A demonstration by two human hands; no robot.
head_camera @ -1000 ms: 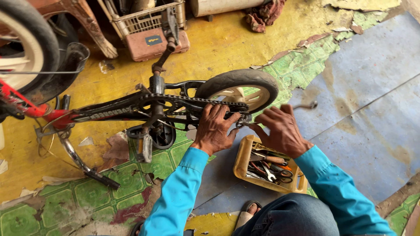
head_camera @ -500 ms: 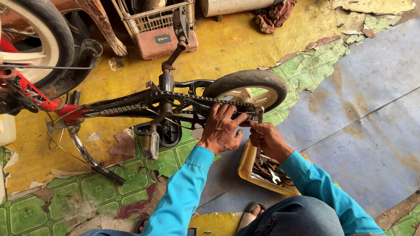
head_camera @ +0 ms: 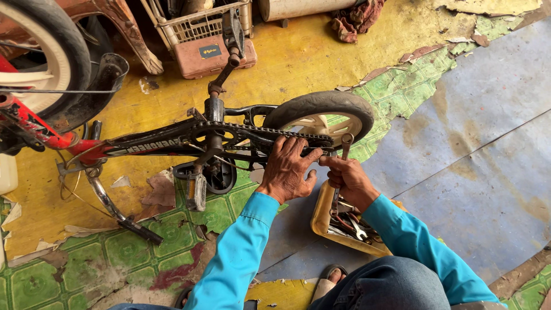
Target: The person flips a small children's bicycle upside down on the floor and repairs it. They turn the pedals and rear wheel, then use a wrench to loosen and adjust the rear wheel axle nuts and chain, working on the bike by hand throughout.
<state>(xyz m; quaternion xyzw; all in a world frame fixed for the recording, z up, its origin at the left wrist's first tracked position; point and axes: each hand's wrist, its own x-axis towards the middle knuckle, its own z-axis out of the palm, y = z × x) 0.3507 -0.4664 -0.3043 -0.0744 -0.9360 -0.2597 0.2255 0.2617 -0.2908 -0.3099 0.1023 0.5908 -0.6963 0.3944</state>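
A small black bicycle (head_camera: 172, 140) lies upside down on the floor, its chain (head_camera: 258, 131) running to the rear wheel (head_camera: 318, 115). My left hand (head_camera: 288, 169) rests flat on the frame and chain beside the rear wheel hub. A metal ring spanner (head_camera: 342, 155) stands upright in my right hand (head_camera: 347, 179), its ring end up by the tyre. Both sleeves are bright blue. The axle nut itself is hidden behind my fingers.
A yellow tray (head_camera: 320, 218) of spanners and tools lies under my right forearm. A larger wheel with a white-walled tyre (head_camera: 46, 51) and red frame stands at the left. A wire basket on a reddish box (head_camera: 206, 40) sits behind. The floor covering is torn and peeling.
My right hand left the tool tray, came up to the rear wheel and now grips a spanner. My left hand stayed on the chain and frame. The view has shifted slightly.
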